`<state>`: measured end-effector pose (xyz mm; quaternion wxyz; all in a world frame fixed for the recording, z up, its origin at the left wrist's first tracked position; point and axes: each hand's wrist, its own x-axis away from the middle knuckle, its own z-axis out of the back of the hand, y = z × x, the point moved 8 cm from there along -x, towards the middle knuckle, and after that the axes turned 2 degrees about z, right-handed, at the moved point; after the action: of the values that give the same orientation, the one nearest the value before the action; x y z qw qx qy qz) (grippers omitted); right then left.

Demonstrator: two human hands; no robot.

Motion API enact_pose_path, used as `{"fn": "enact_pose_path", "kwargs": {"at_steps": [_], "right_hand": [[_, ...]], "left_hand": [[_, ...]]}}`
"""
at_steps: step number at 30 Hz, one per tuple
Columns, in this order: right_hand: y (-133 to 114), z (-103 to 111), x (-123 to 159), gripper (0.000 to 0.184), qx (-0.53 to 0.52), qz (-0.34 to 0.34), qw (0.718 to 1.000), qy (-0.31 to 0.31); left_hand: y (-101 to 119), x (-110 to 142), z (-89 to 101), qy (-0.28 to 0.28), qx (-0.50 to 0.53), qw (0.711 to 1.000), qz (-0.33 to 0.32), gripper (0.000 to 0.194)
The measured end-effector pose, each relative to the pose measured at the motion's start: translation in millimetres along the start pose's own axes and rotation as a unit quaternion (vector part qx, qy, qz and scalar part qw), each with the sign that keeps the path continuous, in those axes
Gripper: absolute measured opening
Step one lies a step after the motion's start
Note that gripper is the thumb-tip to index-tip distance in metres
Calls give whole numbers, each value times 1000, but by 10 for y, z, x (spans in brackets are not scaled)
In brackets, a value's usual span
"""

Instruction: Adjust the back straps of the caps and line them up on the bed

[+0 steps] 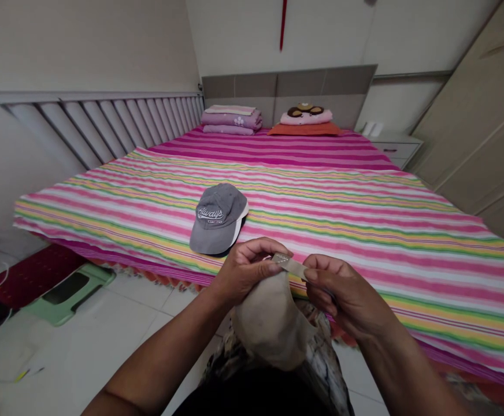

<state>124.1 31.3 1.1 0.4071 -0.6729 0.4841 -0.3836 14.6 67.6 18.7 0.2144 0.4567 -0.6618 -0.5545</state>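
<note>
A beige cap (269, 326) hangs between my hands, above my lap at the bed's near edge. My left hand (249, 268) pinches the stitched end of its back strap (294, 267) between thumb and fingers. On the strap's other end, my right hand (336, 286) is closed, thumb pressed on top, with the lower fingers curled under. The cap's crown bulges down below the strap. Just beyond my left hand, a grey cap (218, 216) with white "Always" lettering lies on the striped sheet, its brim toward me.
The bed (343, 199) fills the middle, with a slatted rail (117, 124) along its left. Folded purple bedding (232, 119) and a pink pillow (306, 118) rest by the headboard (273, 95). A green stool (72, 294) stands on the floor at left; a nightstand (395, 147) sits back right.
</note>
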Motion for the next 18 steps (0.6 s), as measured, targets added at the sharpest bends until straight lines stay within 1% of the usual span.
{"fn": "enact_pose_path", "kwargs": {"at_steps": [3, 5, 7, 9, 11, 14, 18], "right_hand": [[1, -4, -5, 25, 6, 4, 1000, 0], [-10, -4, -4, 25, 31, 5, 1000, 3], [-31, 3, -4, 26, 72, 6, 997, 8], [-61, 18, -5, 27, 110, 11, 994, 19], [-85, 33, -5, 28, 126, 15, 992, 28], [-95, 30, -4, 29, 121, 15, 992, 28], [-77, 17, 0, 28, 99, 6, 995, 30]], "left_hand": [[24, -2, 8, -7, -21, 1000, -14, 22], [76, -3, 19, -11, -66, 997, -44, 21], [146, 4, 18, -16, -128, 988, -85, 21], [210, 18, 3, -21, -182, 975, -122, 21], [265, 35, -26, -25, -219, 964, -148, 21], [356, 68, -88, -28, -272, 944, -182, 20], [470, 116, -171, -24, -365, 903, -227, 21]]}}
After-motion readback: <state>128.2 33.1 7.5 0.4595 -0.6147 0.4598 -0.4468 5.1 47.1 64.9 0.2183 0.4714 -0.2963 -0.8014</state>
